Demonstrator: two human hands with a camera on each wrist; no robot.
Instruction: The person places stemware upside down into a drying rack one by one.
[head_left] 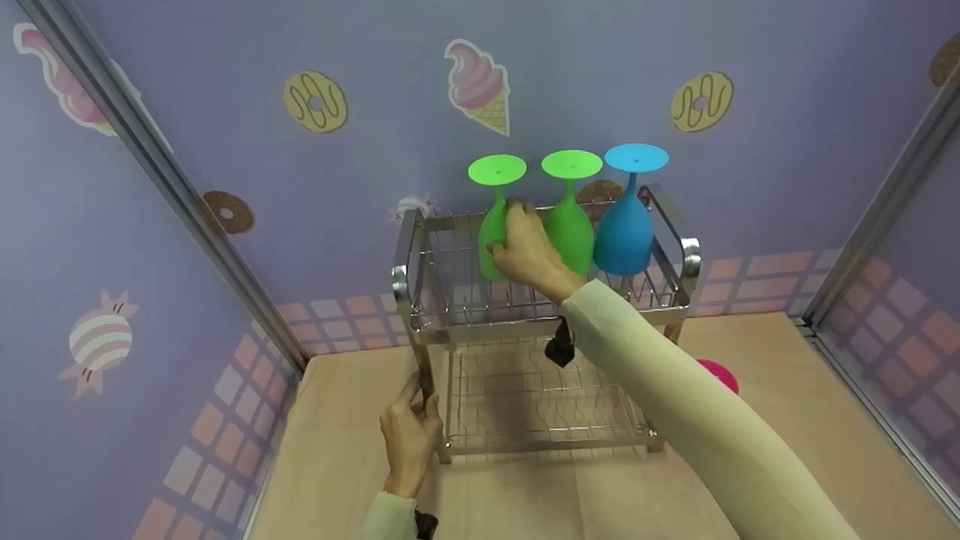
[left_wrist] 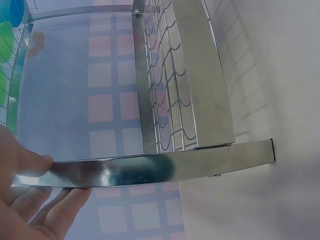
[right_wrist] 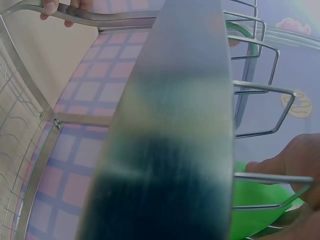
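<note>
A two-tier metal dish rack (head_left: 510,330) stands against the back wall. On its upper tier are two green plastic goblets, the left one (head_left: 491,232) and the middle one (head_left: 573,225), and a blue goblet (head_left: 626,232), all upside down with their round feet up. My right hand (head_left: 529,251) holds the left green goblet by its bowl, thumb and fingers around it. In the right wrist view, green plastic (right_wrist: 257,200) shows beside those fingers, behind the wire dividers. Lower down, my left hand (head_left: 409,439) grips the rack's front left leg (left_wrist: 115,171) between thumb and fingers.
A pink round piece (head_left: 720,375) lies right of the rack, partly covered by the right sleeve (head_left: 697,397). Wavy wire dividers (left_wrist: 172,75) line the lower tier. Patterned walls (head_left: 360,172) enclose the cloth-covered table (head_left: 337,390) at the back and sides.
</note>
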